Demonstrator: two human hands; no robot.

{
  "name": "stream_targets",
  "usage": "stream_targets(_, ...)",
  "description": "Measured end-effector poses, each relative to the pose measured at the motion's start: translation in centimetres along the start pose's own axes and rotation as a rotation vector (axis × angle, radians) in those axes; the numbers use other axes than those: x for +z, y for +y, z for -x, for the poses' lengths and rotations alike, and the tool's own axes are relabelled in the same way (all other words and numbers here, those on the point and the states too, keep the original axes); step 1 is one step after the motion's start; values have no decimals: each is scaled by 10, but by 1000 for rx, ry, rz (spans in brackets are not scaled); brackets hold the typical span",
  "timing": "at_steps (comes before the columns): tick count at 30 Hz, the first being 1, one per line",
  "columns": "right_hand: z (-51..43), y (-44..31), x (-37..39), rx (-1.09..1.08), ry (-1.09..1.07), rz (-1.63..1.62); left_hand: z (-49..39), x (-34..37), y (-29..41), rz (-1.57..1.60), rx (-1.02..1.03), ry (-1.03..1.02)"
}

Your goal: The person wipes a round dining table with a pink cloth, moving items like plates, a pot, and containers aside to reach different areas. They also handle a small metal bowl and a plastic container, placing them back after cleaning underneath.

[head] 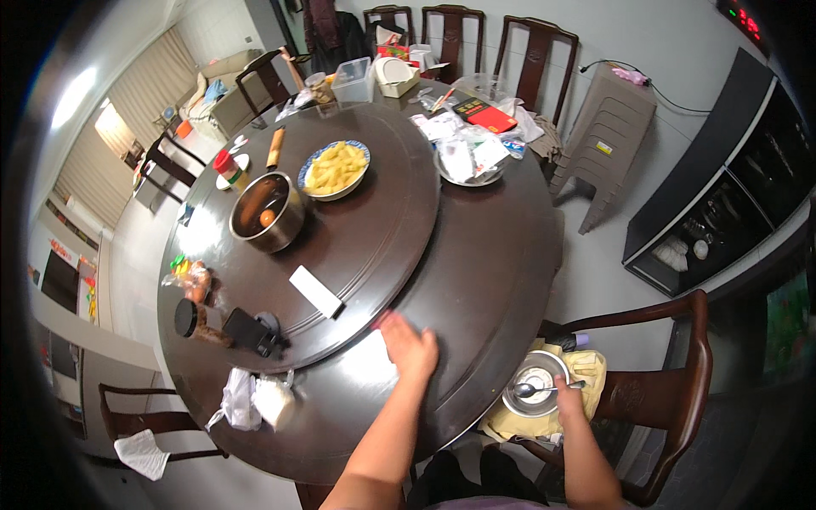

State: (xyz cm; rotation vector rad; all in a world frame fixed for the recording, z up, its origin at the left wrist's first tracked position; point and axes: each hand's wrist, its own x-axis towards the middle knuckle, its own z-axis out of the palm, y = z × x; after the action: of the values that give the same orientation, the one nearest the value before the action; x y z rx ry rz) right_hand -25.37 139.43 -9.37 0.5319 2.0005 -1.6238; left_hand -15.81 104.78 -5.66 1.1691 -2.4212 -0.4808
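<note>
My left hand [409,347] is at the near rim of the dark wooden turntable [376,255], on the round table [491,255]. A blurred reddish patch shows at its fingertips; I cannot tell whether it holds something. My right hand [569,400] grips the rim of a steel bowl [556,363], beyond the table edge and above a chair with yellow cloth [590,370]. A metal spoon [526,390] lies across the bowl, its handle by my thumb. On the turntable are a white rectangular object [316,291], a steel saucepan [280,236] holding an egg, and a plate of yellow food pieces [338,167].
A lidded jar [201,319], a black device on a stand [252,331] and plastic bags [241,400] line the left side. A red and black book [484,115] lies beyond a cluttered dish [468,162]. Stacked plastic stools [605,121] and a wooden chair [692,370] stand right.
</note>
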Motion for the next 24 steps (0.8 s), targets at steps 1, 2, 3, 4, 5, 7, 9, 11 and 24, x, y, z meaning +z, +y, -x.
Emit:
stream_targets(1,0,1,0,-9,4,20,-22,18,26,-27,89,17)
stream_targets(2,0,3,0,-1,12,28,-48,35,51,-10,153,53)
stream_targets(3,-1,4,0,18,30,39,-73,49,74,0,199,50)
stream_targets(4,-1,5,0,-42,10,53,-96,61,93,43,250,9)
stream_targets(5,-1,6,0,-48,1,53,-115,72,109,41,289,-57)
stream_targets(7,-1,9,0,-83,-31,13,-134,85,127,-3,400,-207)
stream_targets(9,1,10,1,-15,54,120,-122,85,127,120,560,-144)
stream_targets(11,4,10,2,-65,7,65,-89,72,121,395,784,-137)
stream_targets(24,8,15,7,-2,37,103,88,-76,-21,291,556,-315)
